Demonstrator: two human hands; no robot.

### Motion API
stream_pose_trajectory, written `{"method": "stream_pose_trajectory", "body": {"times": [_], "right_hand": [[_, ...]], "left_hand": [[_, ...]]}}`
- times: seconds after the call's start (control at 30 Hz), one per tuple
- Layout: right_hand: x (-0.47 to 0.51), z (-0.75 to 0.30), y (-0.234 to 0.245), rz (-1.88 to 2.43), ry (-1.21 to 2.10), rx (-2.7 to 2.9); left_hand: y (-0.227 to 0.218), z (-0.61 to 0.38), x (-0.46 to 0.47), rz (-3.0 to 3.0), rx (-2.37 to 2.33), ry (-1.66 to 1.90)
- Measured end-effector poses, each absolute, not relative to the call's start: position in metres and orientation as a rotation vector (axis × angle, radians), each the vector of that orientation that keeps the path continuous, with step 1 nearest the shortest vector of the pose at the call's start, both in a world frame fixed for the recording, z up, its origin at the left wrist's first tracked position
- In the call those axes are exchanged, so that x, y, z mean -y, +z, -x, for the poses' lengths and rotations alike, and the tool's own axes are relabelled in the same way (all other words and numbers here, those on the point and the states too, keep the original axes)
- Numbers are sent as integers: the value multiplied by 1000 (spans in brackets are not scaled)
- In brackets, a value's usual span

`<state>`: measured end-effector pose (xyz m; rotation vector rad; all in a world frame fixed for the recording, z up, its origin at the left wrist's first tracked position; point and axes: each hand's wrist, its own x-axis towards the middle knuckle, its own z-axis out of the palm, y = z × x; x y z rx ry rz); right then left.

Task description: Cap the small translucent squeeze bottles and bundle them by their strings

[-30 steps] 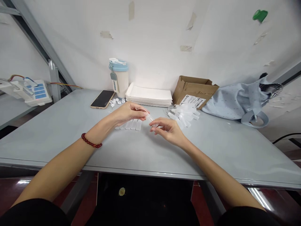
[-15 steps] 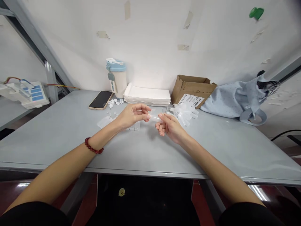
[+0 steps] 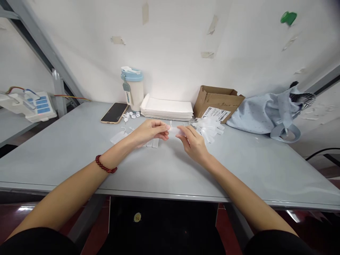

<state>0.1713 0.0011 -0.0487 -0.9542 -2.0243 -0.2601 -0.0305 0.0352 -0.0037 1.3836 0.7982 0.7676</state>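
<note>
Grey table (image 3: 164, 173), tube (image 3: 174, 131) crosswise above

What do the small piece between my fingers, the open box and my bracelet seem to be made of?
Small piece: probably plastic, smooth-looking, judging by its whitish translucence. Open box: matte cardboard, judging by its plain brown, folded walls. Bracelet: shiny dark-red beads, perhaps wood or plastic; unclear.
</note>
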Motion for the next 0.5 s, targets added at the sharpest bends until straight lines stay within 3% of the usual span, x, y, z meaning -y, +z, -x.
{"method": "stream_pose_trajectory", "body": {"times": [0.13,0.27,0.37,0.5], "right_hand": [[-1,-172,-48,930,-438,2068],[2,-170,-47,981,-382,2080],[8,-167,-42,1040,-63,2016],[15,-163,-30,1164,760,1732]], "left_hand": [[0,32,-32,-1436,-797,635],[0,32,-32,-1441,-773,605],[-2,33,-33,-1541,-755,645],[-2,34,-32,-1768,-795,650]]}}
